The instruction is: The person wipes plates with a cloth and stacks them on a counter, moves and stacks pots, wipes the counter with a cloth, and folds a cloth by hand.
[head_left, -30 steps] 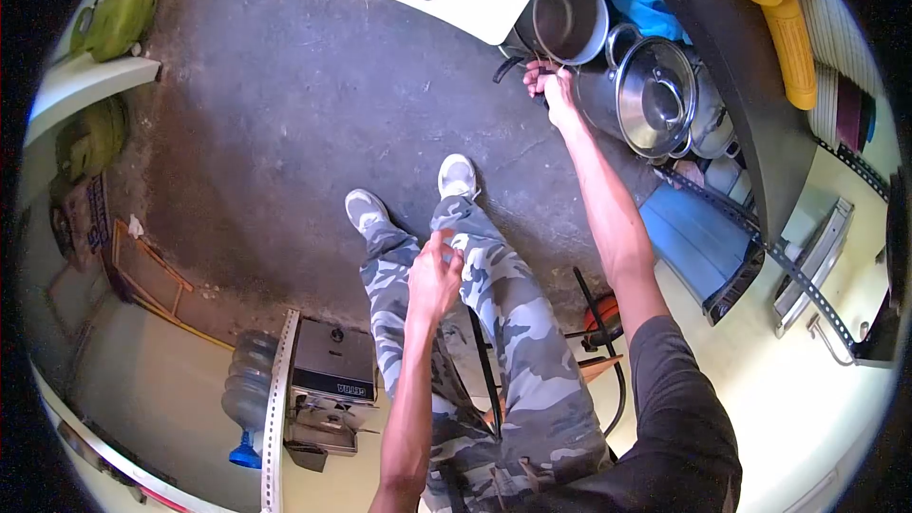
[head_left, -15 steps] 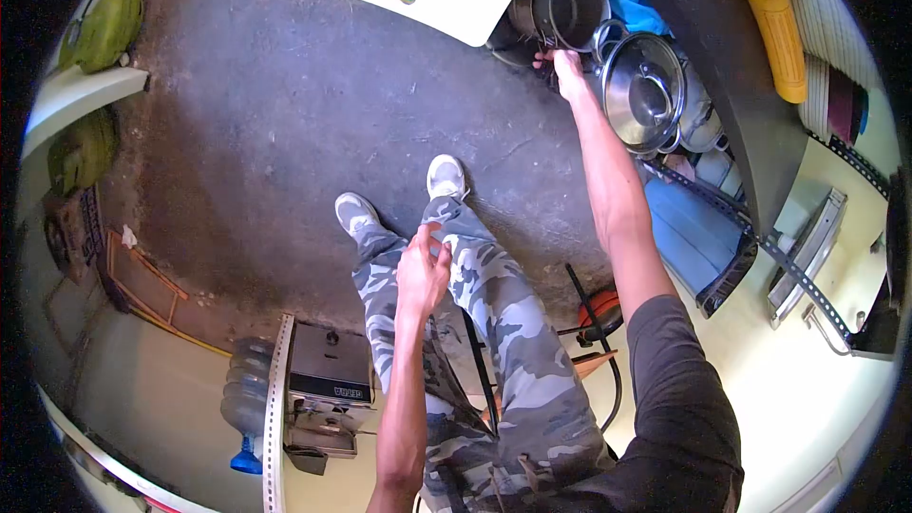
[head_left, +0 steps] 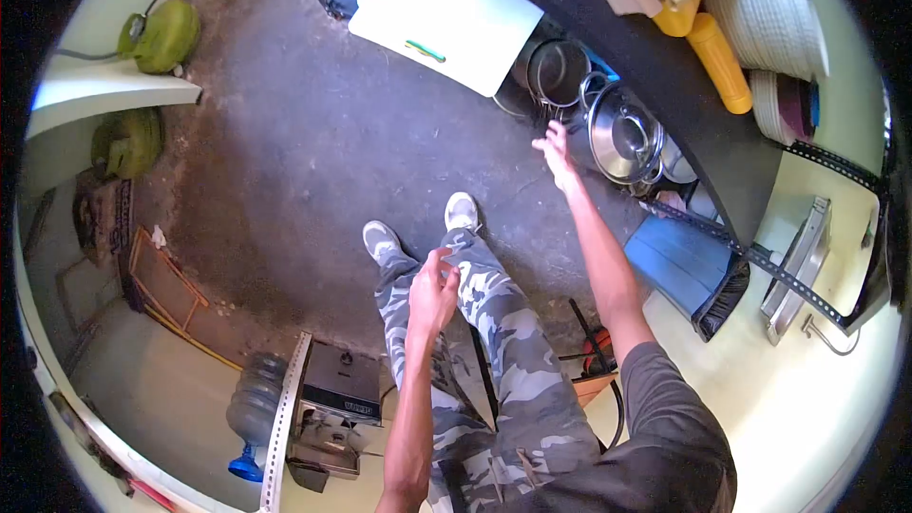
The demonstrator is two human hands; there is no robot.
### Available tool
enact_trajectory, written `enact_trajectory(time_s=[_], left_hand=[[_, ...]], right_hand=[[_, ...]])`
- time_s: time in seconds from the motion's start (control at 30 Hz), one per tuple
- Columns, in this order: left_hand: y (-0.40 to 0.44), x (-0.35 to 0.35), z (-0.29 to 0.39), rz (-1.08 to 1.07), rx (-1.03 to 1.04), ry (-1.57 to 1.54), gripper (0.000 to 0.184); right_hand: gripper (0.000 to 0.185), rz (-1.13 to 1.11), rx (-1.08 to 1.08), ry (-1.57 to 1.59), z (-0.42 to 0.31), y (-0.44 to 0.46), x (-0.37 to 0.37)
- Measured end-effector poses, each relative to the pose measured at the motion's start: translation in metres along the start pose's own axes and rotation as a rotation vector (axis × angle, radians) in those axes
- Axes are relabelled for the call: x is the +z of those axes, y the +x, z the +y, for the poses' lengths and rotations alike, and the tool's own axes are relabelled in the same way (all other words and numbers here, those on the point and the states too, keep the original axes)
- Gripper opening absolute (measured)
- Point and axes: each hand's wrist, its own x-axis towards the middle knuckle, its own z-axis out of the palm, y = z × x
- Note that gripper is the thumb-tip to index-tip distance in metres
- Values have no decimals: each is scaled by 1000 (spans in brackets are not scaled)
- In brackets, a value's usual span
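My right hand point(head_left: 554, 148) reaches out to the lower shelf on the right with its fingers apart and nothing visible in them. Just beyond its fingertips stands a dark open pot point(head_left: 559, 73), with thin metal prongs below its rim that are too small to make out. Right of that hand is a steel pot with a glass lid point(head_left: 622, 138). My left hand point(head_left: 434, 293) hangs in front of my thighs, fingers loosely bent and apart, holding nothing.
A white board point(head_left: 446, 14) with a green-edged slot juts out ahead. A blue bin point(head_left: 679, 261) is at right, below a dark shelf edge point(head_left: 741, 152). Green gas cylinders point(head_left: 166, 36) stand at left; a water bottle point(head_left: 255, 399) and steel appliance point(head_left: 342, 380) are at lower left.
My right hand has drawn back from beside the dark pot, and its fingers have spread. The view has shifted, showing more of the upper shelf. My left hand stays in front of my legs.
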Motion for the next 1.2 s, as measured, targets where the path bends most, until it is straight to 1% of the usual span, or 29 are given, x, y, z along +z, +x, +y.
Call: enact_trajectory(time_s=[0.07, 0.1, 0.17, 0.23, 0.27, 0.3, 0.33, 0.37, 0.4, 0.43, 0.47, 0.5, 0.53, 0.57, 0.6, 0.63, 0.67, 0.7, 0.73, 0.8, 0.83, 0.93, 0.97, 1.0, 1.07, 1.1, 1.2], left_hand=[[-10, -11, 4, 4, 4, 2, 32], [-15, -15, 7, 7, -13, -41, 31], [-23, -18, -1, 27, 22, -34, 31], [-36, -22, -6, 33, 42, -30, 31], [-44, -25, -6, 31, 47, -30, 31], [-53, -30, -4, 29, 53, -28, 31], [-63, -35, -2, 21, 57, -38, 32], [-74, -40, 1, 13, 64, -47, 32], [-85, -48, 8, 7, 76, -55, 33], [-100, -59, 28, -30, -27, -183, 31], [-110, -69, 36, -24, 2, -159, 31], [-120, -76, 39, -19, 32, -134, 30], [-127, -85, 41, -13, 68, -108, 30], [-131, -92, 39, -9, 112, -83, 31], [-136, -100, 40, 3, 136, -88, 31], [-142, -107, 43, 14, 161, -94, 31], [-150, -115, 51, 23, 178, -100, 32], [-166, -129, 75, -11, 160, -121, 32], [-172, -138, 88, 3, 191, -122, 32], [-193, -150, 99, 9, 223, -122, 32], [-200, -154, 105, 6, 231, -196, 32], [-221, -168, 124, -19, 287, -195, 32], [-228, -172, 130, -8, 302, -149, 33], [-235, -177, 133, -12, 305, -203, 33], [-243, -178, 142, -23, 309, -321, 34], [-256, -182, 159, -41, 291, -288, 35], [-256, -181, 175, -77, 294, -290, 34]], right_hand=[[81, -22, 83, -9, -19, -38, 4], [77, -12, 94, -29, -10, -45, 6], [68, -10, 100, -62, 15, -63, 12], [48, -52, 12, -167, 39, -93, 19], [43, -54, 34, -180, 25, -124, 26], [40, -162, -69, -222, 35, -143, 27], [35, -204, -48, -170, 47, -158, 35], [29, -244, -149, -139, 39, -188, 41], [27, -321, 49, -171, -19, -234, 40], [27, -428, -9, -103, -26, -257, 41], [25, -515, 128, 189, -13, -274, 45], [23, -621, -139, 192, -27, -301, 43], [21, -706, -93, 216, -24, -317, 46], [20, -730, -4, 363, -47, -344, 47], [21, -702, -58, 173, -55, -361, 50], [22, -723, -22, 71, -83, -380, 49], [20, -743, -10, 2, -96, -391, 50], [20, -738, -58, -54, -110, -403, 50], [19, -730, -107, -109, -127, -412, 51], [20, -736, -143, -86, -157, -426, 56], [20, -735, -156, -80, -175, -432, 53], [20, -682, -221, -57, -233, -454, 48], [20, -693, -278, 9, -241, -450, 50], [20, -704, -324, 75, -244, -449, 51], [20, -677, -332, 21, -281, -461, 37], [20, -662, -344, -5, -298, -471, 31], [23, -643, -440, 78, -325, -483, 10]])
